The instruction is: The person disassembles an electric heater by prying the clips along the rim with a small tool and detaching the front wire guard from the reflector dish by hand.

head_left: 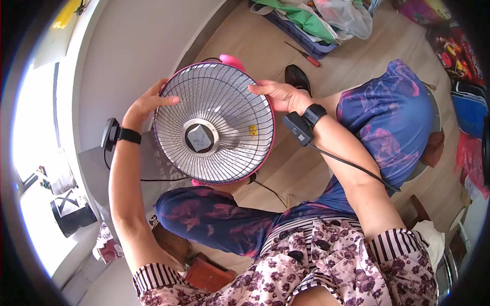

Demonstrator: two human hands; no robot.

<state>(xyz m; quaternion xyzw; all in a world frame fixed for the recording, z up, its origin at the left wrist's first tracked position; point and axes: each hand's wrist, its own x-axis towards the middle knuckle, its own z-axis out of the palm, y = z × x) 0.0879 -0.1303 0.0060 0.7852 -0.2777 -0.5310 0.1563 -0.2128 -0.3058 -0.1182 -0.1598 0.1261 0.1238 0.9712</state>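
Observation:
A round dish-shaped electric heater (pixel 235 112) with a wire grille, a silvery reflector and a pink rim is held up in front of my knees. The grille faces me, with a label on its round centre and a small yellow sticker at its right. My left hand (pixel 147 104) grips the upper left rim, its thumb lying over the wires. At the upper right, my right hand (pixel 279 95) holds the opposite edge, thumb on the grille. The other fingers go behind the rim, partly hidden. Pink parts stick out above and below the dish.
A screwdriver (pixel 310 59) with a red handle lies on the wood-look floor near a black shoe (pixel 297 77). Behind it stands a blue crate (pixel 316 47) with bags. A white wall (pixel 130 46) rises on the left. Dark cords run from my wrist devices.

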